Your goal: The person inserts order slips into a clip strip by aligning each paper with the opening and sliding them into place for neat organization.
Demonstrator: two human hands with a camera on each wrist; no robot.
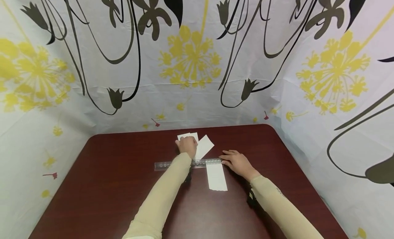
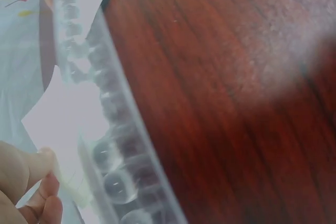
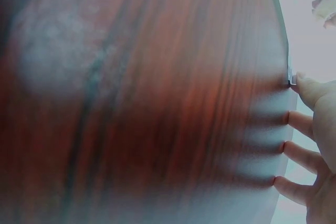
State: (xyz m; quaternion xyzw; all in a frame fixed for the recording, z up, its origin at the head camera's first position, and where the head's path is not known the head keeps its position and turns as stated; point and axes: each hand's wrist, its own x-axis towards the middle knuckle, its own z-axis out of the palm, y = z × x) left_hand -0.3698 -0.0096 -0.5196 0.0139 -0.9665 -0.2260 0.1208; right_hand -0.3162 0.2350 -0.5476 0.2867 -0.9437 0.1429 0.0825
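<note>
A clear plastic ruler (image 1: 166, 166) lies crosswise on the dark red-brown table. One strip of white paper (image 1: 217, 179) extends toward me from under its right part, with an uneven near edge. Beyond the ruler, my left hand (image 1: 187, 146) is over several white paper pieces; in the left wrist view its thumb (image 2: 46, 161) and fingers pinch the edge of a paper piece (image 2: 58, 124). My right hand (image 1: 240, 164) rests at the ruler's right end, thumb touching it. In the right wrist view the other fingers (image 3: 299, 156) are spread, tips on the table.
The table (image 1: 117, 184) has a rounded far edge close to a hanging white cloth (image 1: 197, 105) with yellow and grey plant prints. Cloth also stands along the left and right sides. One loose paper piece (image 1: 204, 147) lies tilted just right of my left hand.
</note>
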